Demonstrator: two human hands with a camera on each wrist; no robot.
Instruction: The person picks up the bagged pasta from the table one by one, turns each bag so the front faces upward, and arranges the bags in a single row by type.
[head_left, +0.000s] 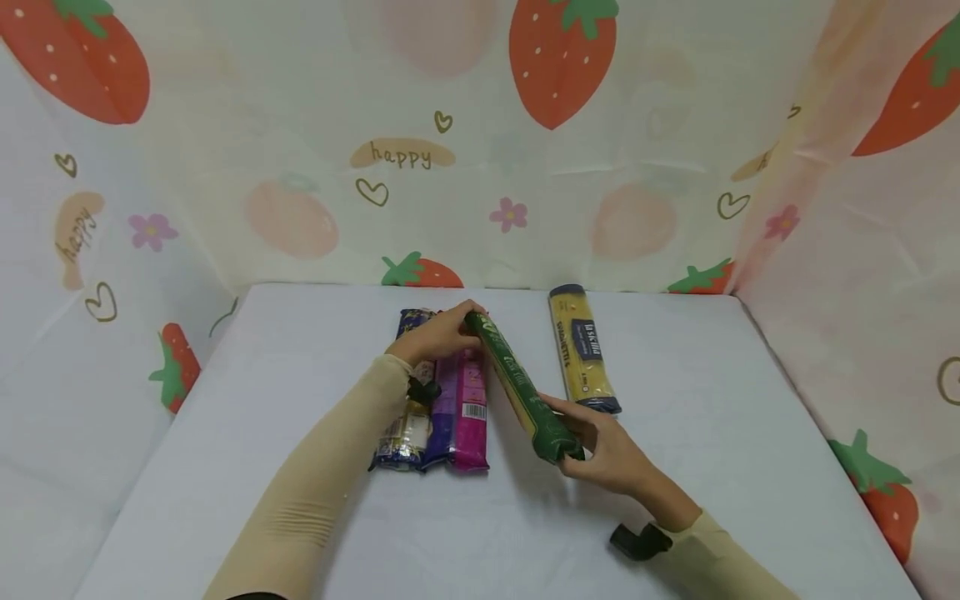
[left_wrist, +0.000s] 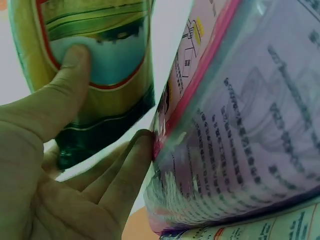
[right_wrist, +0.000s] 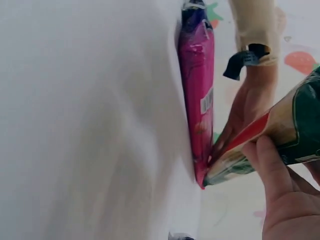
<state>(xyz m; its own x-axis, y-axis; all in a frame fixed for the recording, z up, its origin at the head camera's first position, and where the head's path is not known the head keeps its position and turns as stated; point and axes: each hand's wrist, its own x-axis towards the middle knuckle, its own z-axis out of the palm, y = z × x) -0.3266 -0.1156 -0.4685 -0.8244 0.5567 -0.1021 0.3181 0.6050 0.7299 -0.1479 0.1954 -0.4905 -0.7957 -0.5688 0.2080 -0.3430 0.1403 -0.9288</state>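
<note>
A long green-and-yellow packet [head_left: 517, 387], its kind not plain, is held tilted above the table by both hands. My left hand [head_left: 441, 333] pinches its far end, the thumb [left_wrist: 75, 65] lying on the printed face in the left wrist view. My right hand [head_left: 603, 446] grips the near end, fingers along its side. Just left lies a pink and purple packet [head_left: 471, 408]; in the left wrist view my left fingers touch or nearly touch this purple packet [left_wrist: 240, 115]. Beside it lies a dark blue and gold packet [head_left: 405, 437], partly hidden under my left wrist.
A yellow spaghetti packet [head_left: 581, 346] with dark ends lies at the back right of the white table [head_left: 300, 333]. Cloth walls with strawberry prints [head_left: 562, 67] stand behind and on both sides. Black straps [head_left: 641, 542] sit on the wrists.
</note>
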